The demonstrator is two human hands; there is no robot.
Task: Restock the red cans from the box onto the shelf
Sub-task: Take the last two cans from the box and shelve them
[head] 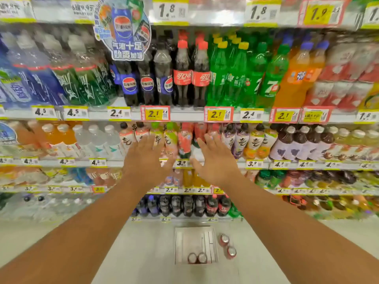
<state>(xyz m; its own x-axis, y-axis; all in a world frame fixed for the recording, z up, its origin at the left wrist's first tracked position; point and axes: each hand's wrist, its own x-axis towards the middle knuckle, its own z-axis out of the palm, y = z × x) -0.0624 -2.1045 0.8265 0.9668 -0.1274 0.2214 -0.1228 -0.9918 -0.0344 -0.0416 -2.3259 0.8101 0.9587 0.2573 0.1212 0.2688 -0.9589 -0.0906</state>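
Both hands, left hand [148,158] and right hand [213,160], are reaching mid-frame with fingers spread wide, holding nothing. Red cans [197,258] are sitting in the box [182,242] at bottom center, likely rigid, smooth, fairly heavy; best gripped around the sides.

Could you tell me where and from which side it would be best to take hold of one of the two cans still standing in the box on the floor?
Probably from straight above, fingers round the upper side wall just under the rim. Both cans stand upright, touching, against the near wall of the open box, so only their tops are exposed. Both hands, left and right, are open and empty.
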